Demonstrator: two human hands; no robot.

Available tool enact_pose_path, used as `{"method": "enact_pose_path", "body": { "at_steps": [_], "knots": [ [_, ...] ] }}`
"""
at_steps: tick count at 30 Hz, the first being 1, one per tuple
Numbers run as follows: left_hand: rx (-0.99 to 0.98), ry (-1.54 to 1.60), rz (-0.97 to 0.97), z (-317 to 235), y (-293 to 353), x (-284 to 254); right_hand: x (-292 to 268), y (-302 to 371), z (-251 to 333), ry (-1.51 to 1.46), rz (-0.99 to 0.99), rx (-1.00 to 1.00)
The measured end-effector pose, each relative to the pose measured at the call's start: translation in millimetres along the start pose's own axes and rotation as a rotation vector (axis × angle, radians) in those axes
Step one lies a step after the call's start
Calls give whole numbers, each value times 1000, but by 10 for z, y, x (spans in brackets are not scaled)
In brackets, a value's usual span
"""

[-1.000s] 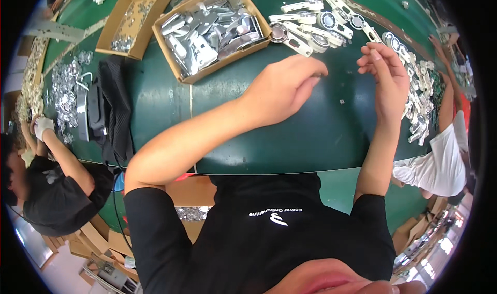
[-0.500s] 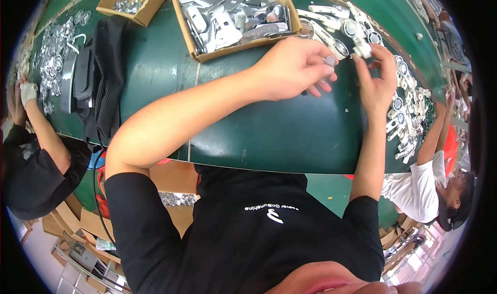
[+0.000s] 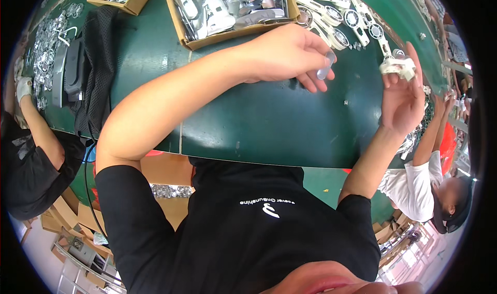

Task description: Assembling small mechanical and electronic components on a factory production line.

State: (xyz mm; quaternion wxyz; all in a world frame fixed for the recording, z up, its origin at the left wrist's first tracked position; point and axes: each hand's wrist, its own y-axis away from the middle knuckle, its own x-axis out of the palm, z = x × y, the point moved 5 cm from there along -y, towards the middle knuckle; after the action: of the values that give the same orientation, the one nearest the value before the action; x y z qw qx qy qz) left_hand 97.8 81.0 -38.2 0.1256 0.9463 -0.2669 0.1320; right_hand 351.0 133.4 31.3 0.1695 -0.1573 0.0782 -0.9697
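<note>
My left hand (image 3: 290, 53) reaches over the table from the left, thumb and fingers closed on a small glossy grey oval piece (image 3: 325, 67). To the right, my right hand (image 3: 403, 105) is turned palm up with its fingers partly curled. A white plastic part (image 3: 397, 67) lies across those fingers and hides their tips; one digit points straight up beside it. Just behind that hand is a spread of white plastic casings (image 3: 352, 19) with round grilles.
A cardboard box (image 3: 189, 42) of shiny silver covers stands at the back. A smaller box (image 3: 137, 4) holds small metal pieces. A black mesh bag (image 3: 101, 45) and clear rings (image 3: 46, 55) lie at left on the green table (image 3: 248, 123). Co-workers sit on both sides.
My right hand has swung right and turned palm up, carrying the white part away from the middle. My left hand stays nearly in place, the grey piece now showing more fully.
</note>
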Motion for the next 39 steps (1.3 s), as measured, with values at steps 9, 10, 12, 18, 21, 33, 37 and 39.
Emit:
{"method": "enact_pose_path", "body": {
  "at_steps": [9,10,12,18,21,33,37,39],
  "knots": [
    [-12,98,-12,47,-4,-35,601,-39,-371,421,126,226],
    [4,88,1,49,-12,-21,625,-47,-371,424,129,222],
    [18,89,13,70,-35,-4,650,-65,-394,462,127,229],
    [34,67,30,12,-19,-16,665,-178,-476,523,111,218],
    [15,34,15,17,-18,-32,648,-207,-533,557,108,225],
    [47,-35,-213,179,62,105,789,25,-683,741,193,-9],
    [98,-126,-259,170,85,193,901,152,-465,833,288,-344],
    [119,-187,-305,134,118,226,876,144,-470,812,275,-383]
  ]
}}
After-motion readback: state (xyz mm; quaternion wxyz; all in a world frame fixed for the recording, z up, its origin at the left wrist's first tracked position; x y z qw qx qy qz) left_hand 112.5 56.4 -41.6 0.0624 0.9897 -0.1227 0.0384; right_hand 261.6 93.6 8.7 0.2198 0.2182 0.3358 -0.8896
